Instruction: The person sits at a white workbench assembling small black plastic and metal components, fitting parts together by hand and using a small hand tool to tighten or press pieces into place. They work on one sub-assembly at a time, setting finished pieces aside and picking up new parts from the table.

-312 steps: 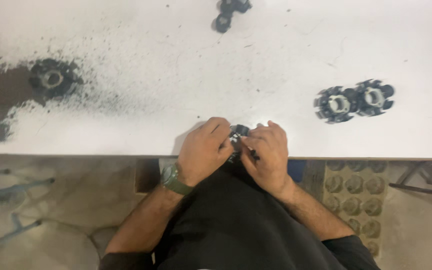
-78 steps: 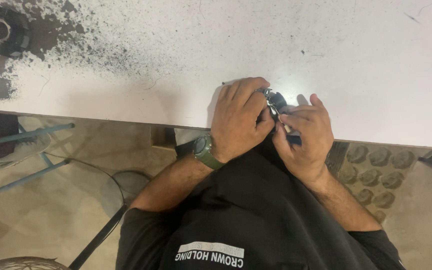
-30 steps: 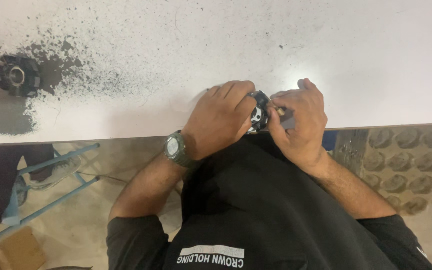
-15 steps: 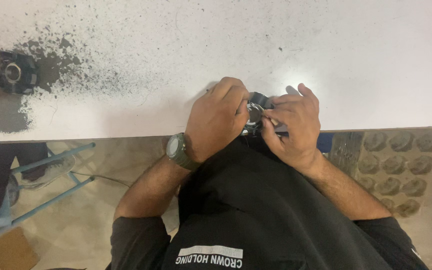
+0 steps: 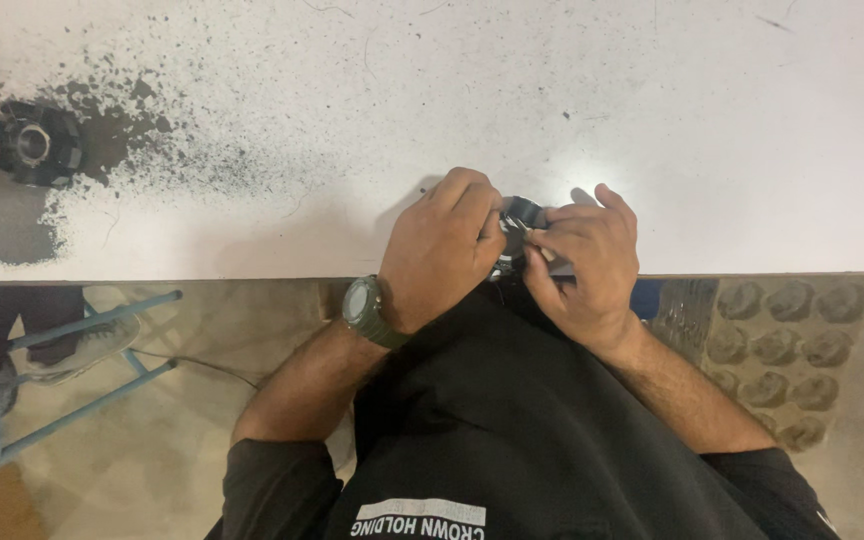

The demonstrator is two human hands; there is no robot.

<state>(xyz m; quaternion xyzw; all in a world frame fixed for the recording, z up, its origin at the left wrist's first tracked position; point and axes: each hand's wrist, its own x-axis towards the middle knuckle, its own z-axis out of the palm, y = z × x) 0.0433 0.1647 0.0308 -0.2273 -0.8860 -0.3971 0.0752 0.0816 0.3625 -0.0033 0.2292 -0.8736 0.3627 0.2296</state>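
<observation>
At the near edge of the white tabletop (image 5: 652, 120), centre of the frame, your left hand (image 5: 442, 250) is clenched over a small dark round part (image 5: 520, 215) — only its top rim shows between your fingers. Your right hand (image 5: 582, 265) pinches something slim against that part with thumb and forefinger; what it is stays hidden behind the fingers. The part sits just at the tabletop's front edge, almost above your lap.

How far the work has gone is hard to judge: the part remains in both hands and nothing shows it finished. A similar black toothed part (image 5: 35, 145) lies at the upper left of the frame, on a worn grey patch, well apart from your hands and untouched.

Room is generous — the tabletop is open above and to the right of your hands. The tight side is the front edge just below them, with a blue metal frame (image 5: 82, 365) and the floor at lower left.
</observation>
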